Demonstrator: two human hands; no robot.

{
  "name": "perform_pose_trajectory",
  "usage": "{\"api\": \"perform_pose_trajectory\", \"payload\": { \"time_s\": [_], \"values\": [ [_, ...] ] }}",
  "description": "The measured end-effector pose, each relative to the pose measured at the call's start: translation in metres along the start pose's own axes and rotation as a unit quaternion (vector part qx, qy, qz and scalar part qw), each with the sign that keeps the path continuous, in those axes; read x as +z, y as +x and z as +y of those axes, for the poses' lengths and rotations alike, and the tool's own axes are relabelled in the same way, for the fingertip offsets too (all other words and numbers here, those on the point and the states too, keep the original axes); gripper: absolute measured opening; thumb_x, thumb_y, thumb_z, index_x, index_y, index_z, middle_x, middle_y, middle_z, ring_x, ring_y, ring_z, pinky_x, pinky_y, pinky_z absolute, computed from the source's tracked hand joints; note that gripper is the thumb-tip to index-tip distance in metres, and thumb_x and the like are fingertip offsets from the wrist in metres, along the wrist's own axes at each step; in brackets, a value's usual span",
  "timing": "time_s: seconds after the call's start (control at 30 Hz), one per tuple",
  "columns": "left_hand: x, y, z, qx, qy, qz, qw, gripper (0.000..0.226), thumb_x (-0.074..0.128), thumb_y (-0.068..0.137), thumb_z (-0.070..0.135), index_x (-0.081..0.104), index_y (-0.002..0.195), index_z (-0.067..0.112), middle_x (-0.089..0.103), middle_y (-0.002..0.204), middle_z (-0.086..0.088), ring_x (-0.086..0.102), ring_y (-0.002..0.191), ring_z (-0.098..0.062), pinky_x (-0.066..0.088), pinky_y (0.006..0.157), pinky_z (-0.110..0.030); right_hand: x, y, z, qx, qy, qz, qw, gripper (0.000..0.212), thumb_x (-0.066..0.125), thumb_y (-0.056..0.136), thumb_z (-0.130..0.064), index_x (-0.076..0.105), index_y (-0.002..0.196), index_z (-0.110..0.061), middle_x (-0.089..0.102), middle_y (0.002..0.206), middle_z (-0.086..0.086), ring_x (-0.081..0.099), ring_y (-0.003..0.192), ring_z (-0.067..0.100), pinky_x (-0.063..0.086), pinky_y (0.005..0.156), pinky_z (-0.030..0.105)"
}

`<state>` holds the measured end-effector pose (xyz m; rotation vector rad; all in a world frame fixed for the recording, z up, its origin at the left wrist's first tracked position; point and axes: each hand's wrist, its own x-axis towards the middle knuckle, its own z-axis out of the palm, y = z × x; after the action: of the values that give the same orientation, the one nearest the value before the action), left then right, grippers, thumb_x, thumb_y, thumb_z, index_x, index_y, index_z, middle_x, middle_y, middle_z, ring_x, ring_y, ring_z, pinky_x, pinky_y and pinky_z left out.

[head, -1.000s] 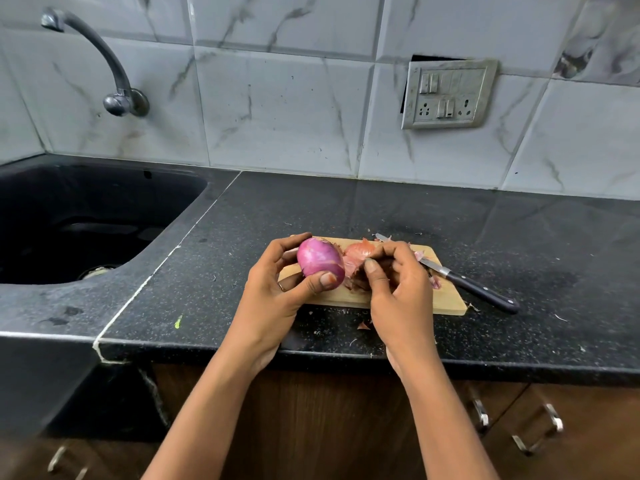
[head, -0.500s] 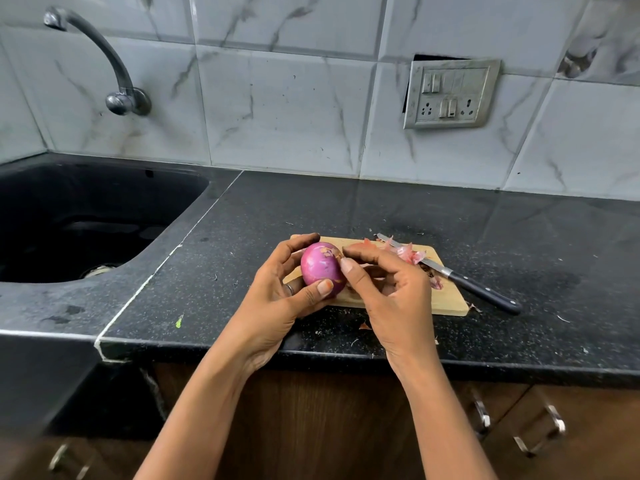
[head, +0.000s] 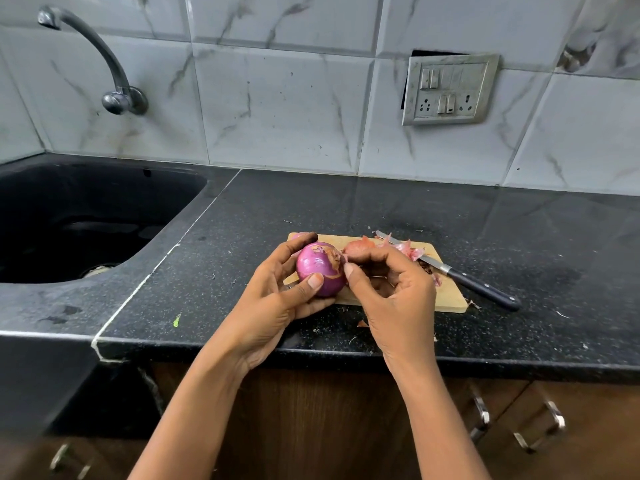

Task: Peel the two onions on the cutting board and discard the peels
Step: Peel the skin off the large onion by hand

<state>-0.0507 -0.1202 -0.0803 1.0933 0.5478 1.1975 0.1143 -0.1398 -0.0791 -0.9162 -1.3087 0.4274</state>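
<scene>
Over cutting board (head: 446, 299): left hand (head: 273, 306) grips red onion (head: 317, 271), glossy purple, tan skin scrap (head: 330, 253) clinging; right hand (head: 398, 299) pinches it. We find second onion (head: 358, 245) half-hidden.

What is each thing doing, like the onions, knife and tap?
Round purple onion: held up, mostly peeled, papery skin left on top.
Left hand: grips that onion.
Right hand: pinches its skin.
Second pinkish onion: lying on the wooden cutting board.
Black-handled steel knife: lying flat, unused.
Curved metal tap: no water running.
</scene>
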Motion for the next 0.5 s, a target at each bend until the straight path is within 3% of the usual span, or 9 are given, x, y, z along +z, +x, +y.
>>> {"api": "perform_pose_trajectory", "payload": {
  "time_s": [0.1,0.3,0.5],
  "values": [
    [0.0003,0.0006,-0.0005,0.002,-0.012,-0.003,1.000,0.062,0.067,0.082,0.002,0.052,0.141,0.014,0.061,0.140,-0.012,0.061,0.125,-0.040,0.057,0.094,-0.050,0.0001,-0.0012,0.0002,0.015,-0.014,-0.032,0.999,0.009,0.079,0.085,-0.008,0.077,0.090,-0.015,0.075,0.092,-0.003,0.072,0.091,0.019,0.061,0.078,0.039],
    [-0.0006,0.0002,-0.0002,0.005,-0.016,-0.005,1.000,0.064,0.069,0.080,0.000,0.054,0.141,0.015,0.060,0.141,-0.011,0.064,0.121,-0.037,0.060,0.090,-0.045,-0.0005,-0.0002,0.0020,0.060,0.018,-0.040,0.997,0.011,0.080,0.084,-0.007,0.078,0.092,-0.015,0.075,0.096,0.000,0.072,0.096,0.019,0.060,0.085,0.041],
    [-0.0003,-0.0020,0.0002,0.008,0.000,-0.001,1.000,0.066,0.072,0.078,0.000,0.055,0.140,0.016,0.060,0.141,-0.008,0.063,0.123,-0.039,0.059,0.092,-0.047,0.0014,-0.0018,-0.0026,0.005,-0.049,-0.025,0.998,0.009,0.079,0.085,-0.009,0.078,0.091,-0.016,0.074,0.092,-0.008,0.071,0.094,0.016,0.059,0.081,0.033]
  ]
}}
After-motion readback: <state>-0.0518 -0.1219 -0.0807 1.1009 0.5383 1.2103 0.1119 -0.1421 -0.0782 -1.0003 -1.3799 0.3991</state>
